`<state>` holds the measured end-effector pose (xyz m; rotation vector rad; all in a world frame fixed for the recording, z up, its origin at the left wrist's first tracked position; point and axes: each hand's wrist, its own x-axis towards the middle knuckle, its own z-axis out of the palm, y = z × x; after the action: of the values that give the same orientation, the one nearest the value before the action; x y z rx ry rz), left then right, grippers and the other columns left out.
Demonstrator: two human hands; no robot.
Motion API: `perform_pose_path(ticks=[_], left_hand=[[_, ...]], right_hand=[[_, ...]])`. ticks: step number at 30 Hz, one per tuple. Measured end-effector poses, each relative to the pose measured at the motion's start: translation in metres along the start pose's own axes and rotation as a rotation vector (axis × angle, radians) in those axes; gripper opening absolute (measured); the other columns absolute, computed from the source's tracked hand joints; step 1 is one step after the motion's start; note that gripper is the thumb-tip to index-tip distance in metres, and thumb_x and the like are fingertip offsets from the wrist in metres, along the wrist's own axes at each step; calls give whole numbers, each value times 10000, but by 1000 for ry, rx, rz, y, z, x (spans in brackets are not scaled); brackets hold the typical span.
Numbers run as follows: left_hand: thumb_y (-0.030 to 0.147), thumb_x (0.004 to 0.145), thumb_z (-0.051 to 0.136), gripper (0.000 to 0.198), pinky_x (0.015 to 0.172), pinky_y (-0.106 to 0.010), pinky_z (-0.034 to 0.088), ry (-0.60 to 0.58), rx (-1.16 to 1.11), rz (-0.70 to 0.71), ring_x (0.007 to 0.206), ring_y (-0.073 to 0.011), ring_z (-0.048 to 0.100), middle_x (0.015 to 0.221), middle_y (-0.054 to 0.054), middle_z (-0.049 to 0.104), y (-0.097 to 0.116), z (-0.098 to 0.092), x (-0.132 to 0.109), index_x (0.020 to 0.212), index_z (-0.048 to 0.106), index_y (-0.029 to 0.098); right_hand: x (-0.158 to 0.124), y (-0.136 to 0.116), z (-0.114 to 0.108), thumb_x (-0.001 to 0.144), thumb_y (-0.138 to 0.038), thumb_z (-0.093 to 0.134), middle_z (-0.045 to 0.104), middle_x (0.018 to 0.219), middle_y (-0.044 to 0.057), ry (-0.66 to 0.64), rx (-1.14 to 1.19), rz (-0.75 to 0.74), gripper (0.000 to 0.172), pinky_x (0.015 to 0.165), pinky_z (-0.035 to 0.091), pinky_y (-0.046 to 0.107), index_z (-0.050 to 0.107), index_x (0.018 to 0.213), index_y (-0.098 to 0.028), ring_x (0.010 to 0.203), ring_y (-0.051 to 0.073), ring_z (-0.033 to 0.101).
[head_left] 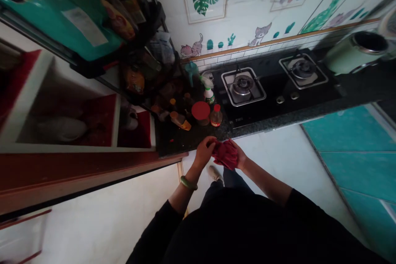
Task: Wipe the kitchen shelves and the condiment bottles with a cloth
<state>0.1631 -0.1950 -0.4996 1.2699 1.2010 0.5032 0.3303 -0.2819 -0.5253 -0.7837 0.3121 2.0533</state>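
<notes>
Dark-red cloth (227, 156) is what I have between both hands, bunched into a loose, crumpled wad. It hangs in the air just off the front edge of the counter (187, 143), above the pale floor (148, 202), near the red-lidded jar (201, 112) and the red-capped bottle (216, 116). From my camera I cannot tell whether any fold brushes the counter's edge.

On my left hand (204, 151), the one below the green bangle (188, 183), the fingers are bent and drawn in narrow on the cloth's left edge. My right hand (240, 157) cups the opposite side, its fingers partly hidden by the folds; I read that as a hold too, looser than the left.

I judge the cloth to be light and soft, with no stiffness to push against, so it should give wherever I press and sag wherever I leave it unsupported. Breakage is no worry. Slipping seems a small one, though a single thin fold could slide out of a weak pinch. I cannot see whether it is damp, which would make it heavier and clingier. The best hold, to my mind, is several gathered layers at each side, thumb over the top and palm beneath, rather than one loose corner.
</notes>
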Motion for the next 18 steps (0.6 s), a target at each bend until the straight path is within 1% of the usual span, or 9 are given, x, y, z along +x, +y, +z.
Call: perform_pose_path(ticks=[1,3,5,7,9,11,14,16,18], left_hand=[[216,845,711,257,1135,-456,531,50,23,27,1132,-259,698,1186,-108,759,-1,4,10,1089,782,184],[162,835,723,353,1174,-488,508,136,51,68,1215,-279,672,1304,-128,717,-2,10,28,1185,758,191],[169,850,738,404,1146,-484,537,189,57,106,1250,-286,664,1365,-141,685,-1,14,42,1254,731,196],[185,870,744,416,1109,-457,568,227,54,142,1250,-275,670,1378,-144,677,0,17,51,1284,709,198],[196,887,738,389,1079,-426,589,260,53,169,1233,-257,680,1351,-140,688,0,18,55,1274,703,194],[215,902,729,325,1053,-398,603,306,58,189,1200,-241,692,1298,-139,699,-2,17,55,1224,706,183],[267,929,703,254,1053,-386,603,412,85,207,1170,-230,695,1258,-143,685,-8,4,51,1162,696,168],[286,932,700,297,1084,-407,590,476,112,206,1205,-244,687,1296,-154,671,-13,-8,50,1202,676,165],[282,900,745,448,1138,-443,567,507,136,193,1297,-277,661,1387,-172,652,-19,-18,53,1318,632,166]], right_hand=[[-9,1,-7,1058,-702,388,772,1204,122,10,-5,-47,601,984,615,530,670,1240,-203,1060,293,767],[-26,0,-17,1033,-662,486,760,1250,131,65,-44,-155,524,931,643,497,672,1238,-217,1067,298,768],[-42,-7,-22,997,-598,583,764,1201,135,141,-92,-247,420,883,661,454,680,1162,-224,1028,290,773],[-53,-18,-20,961,-537,647,766,1143,119,210,-115,-341,327,870,669,439,672,1101,-243,1004,279,772],[-60,-32,-10,934,-487,679,765,1113,108,272,-117,-419,288,855,673,421,670,1099,-251,986,264,767],[-63,-46,6,925,-417,684,766,1076,95,326,-128,-504,247,786,669,353,682,1108,-250,931,230,755],[-61,-67,32,927,-314,663,770,1052,74,332,-159,-617,178,678,622,240,715,1082,-245,855,168,729],[-55,-78,47,930,-281,657,773,1073,70,281,-181,-639,166,684,617,224,733,1073,-243,859,155,726],[-47,-84,59,930,-266,665,777,1059,78,255,-200,-603,147,705,625,234,743,1052,-237,859,160,729]])
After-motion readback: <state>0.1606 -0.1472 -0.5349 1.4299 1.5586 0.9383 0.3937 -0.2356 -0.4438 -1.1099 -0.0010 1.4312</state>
